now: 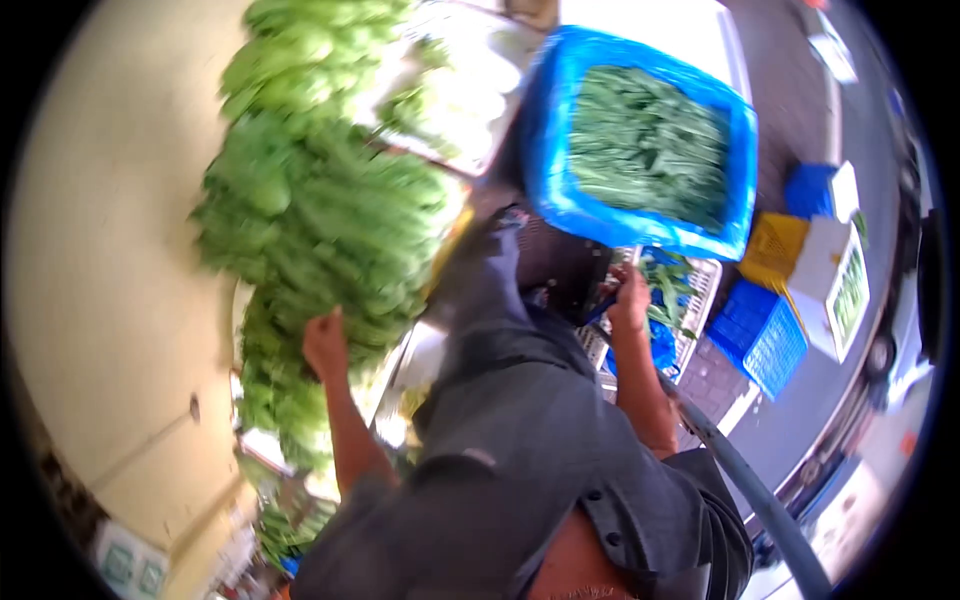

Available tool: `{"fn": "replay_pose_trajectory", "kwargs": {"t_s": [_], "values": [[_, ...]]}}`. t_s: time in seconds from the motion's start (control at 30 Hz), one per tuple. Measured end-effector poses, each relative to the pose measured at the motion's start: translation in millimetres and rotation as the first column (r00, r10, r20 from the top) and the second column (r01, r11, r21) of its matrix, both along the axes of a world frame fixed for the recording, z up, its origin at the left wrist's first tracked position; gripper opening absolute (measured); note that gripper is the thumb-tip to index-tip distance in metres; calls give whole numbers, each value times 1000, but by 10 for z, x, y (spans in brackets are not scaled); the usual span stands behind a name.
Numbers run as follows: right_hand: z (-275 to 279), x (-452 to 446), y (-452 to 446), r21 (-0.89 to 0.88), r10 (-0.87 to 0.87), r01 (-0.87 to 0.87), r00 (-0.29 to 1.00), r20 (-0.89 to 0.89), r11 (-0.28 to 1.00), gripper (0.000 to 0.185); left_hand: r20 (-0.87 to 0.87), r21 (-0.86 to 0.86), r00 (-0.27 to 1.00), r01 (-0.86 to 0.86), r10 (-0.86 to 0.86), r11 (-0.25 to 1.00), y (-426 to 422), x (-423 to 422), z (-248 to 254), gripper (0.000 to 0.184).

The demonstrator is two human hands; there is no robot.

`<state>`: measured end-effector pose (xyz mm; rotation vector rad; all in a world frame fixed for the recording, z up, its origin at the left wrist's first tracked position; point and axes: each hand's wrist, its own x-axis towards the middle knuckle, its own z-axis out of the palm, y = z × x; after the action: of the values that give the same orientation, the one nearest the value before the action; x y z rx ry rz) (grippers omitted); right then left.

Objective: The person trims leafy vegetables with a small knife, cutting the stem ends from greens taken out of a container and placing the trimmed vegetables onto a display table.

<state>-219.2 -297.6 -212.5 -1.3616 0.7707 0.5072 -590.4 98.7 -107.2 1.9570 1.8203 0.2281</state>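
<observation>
Left grip [325,345] curls at the near part of the leafy green heap [335,220] on the person's left; whether it pinches any leaves, I cannot tell. Right grip [630,297], fingers bent, is over a pale crate [707,285] with loose greens [668,283], its hold also unclear. Just ahead sits a blue-lined container [742,195] full of dark leaves [650,145].

- Had left hand [325,345] at leafy greens [330,225], contact blurred.
- Had right hand [629,298] near white crate [708,288], grip unclear.
- Showed blue-lined bin [640,229] holding dark greens [650,145].
- Showed blue basket [757,340] beside yellow crate [775,245].
</observation>
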Motion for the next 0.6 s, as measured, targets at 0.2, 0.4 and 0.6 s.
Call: {"fn": "replay_pose_trajectory", "kwargs": {"t_s": [0.2, 0.4, 0.6], "values": [[65, 158, 151, 20, -69, 69, 998, 1, 997, 24, 613, -402, 764, 522, -202, 753, -454, 2096, 464, 25], [347, 313, 223, -10, -50, 51, 997, 58, 999, 28, 679, -238, 352, 936, -644, 260, -1294, 4390, -471, 40], [584, 556, 207, -41, -205, 207, 978, 45, 977, 32, 189, -360, 111, 932, -976, 36, -1513, 5613, -1885, 62]]}}
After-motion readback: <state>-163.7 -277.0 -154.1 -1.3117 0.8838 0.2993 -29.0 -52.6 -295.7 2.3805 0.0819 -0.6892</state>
